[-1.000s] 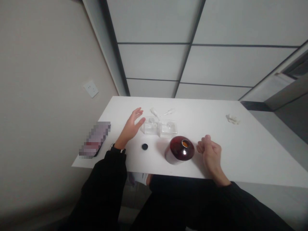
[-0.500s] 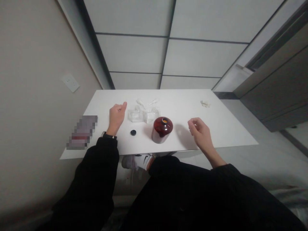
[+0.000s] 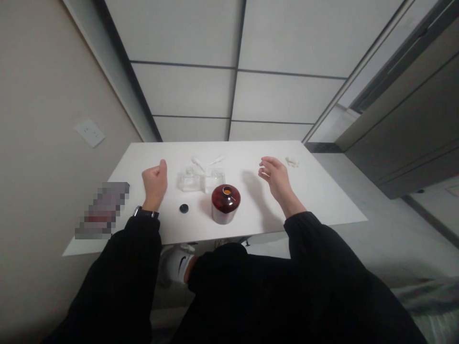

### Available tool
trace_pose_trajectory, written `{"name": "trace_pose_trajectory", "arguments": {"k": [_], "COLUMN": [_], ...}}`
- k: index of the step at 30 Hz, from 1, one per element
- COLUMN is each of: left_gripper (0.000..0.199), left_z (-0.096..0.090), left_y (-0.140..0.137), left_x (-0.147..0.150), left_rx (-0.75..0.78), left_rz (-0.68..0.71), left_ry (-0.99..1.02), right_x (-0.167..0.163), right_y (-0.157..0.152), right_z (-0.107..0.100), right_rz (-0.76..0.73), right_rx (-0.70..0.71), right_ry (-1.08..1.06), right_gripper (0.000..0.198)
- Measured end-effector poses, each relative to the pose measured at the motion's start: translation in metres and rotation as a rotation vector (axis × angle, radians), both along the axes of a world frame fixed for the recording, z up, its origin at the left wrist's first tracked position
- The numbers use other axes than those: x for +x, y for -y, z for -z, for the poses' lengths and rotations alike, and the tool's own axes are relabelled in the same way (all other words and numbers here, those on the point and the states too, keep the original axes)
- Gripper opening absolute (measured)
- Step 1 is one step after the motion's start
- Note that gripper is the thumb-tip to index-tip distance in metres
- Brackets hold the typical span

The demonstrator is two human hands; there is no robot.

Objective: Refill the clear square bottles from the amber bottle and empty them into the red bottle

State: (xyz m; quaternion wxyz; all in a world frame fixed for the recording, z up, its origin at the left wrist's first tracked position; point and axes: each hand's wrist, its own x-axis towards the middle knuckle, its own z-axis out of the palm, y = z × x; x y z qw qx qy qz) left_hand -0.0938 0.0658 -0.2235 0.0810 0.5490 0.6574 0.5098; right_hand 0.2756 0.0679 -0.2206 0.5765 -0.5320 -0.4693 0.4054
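Observation:
A dark red, shiny, wide-shouldered bottle (image 3: 225,203) stands upright near the table's front edge, its mouth uncapped and orange inside. Left of it lies a small black cap (image 3: 184,208). Behind are two clear, square glass bottles (image 3: 191,180) side by side, with thin white-tipped pieces (image 3: 217,160) at their back. My left hand (image 3: 155,182) is a fist with the thumb raised, left of the cap and touching no object I can see. My right hand (image 3: 275,177) hovers right of the red bottle, fingers spread and slightly curled, holding nothing.
The white table (image 3: 251,222) stands before pale panels. A crumpled white scrap (image 3: 291,162) lies at its back right. On the left lies a blurred-out flat object (image 3: 102,210). A wall socket (image 3: 89,133) is at the left, and my foot (image 3: 178,265) shows below the table edge.
My right hand has moved farther back over the table and its fingers have spread. My left hand stays fisted, slightly farther from the glass bottles. The camera view has shifted; the bottles and cap stay put.

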Motion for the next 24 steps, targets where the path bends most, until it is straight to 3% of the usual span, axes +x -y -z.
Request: {"name": "trace_pose_trajectory", "arguments": {"k": [4, 8, 11, 15, 20, 24], "left_gripper": [0.055, 0.054, 0.053, 0.053, 0.053, 0.052], "left_z": [-0.001, -0.004, -0.004, -0.003, -0.003, -0.003], "left_y": [0.000, 0.002, 0.002, 0.001, 0.000, -0.001], "left_x": [0.000, 0.002, 0.003, 0.003, 0.004, 0.005], "left_rx": [-0.019, -0.013, 0.002, -0.001, -0.019, -0.026], "left_rz": [0.003, 0.026, 0.037, 0.044, 0.044, 0.046], "left_ry": [-0.033, -0.049, -0.063, -0.097, -0.143, -0.166], "right_x": [0.007, 0.066, 0.118, 0.152, 0.144, 0.098], "right_y": [-0.011, -0.017, -0.028, -0.050, -0.059, -0.043], "right_z": [0.006, 0.019, 0.031, 0.046, 0.052, 0.051], "right_rz": [-0.024, 0.125, 0.249, 0.197, -0.002, -0.191], "right_rx": [0.055, 0.075, 0.014, -0.091, -0.073, 0.026], "right_ry": [0.146, 0.421, 0.636, 0.837, 0.984, 1.023], "right_gripper": [0.029, 0.035, 0.044, 0.055, 0.049, 0.051]}}
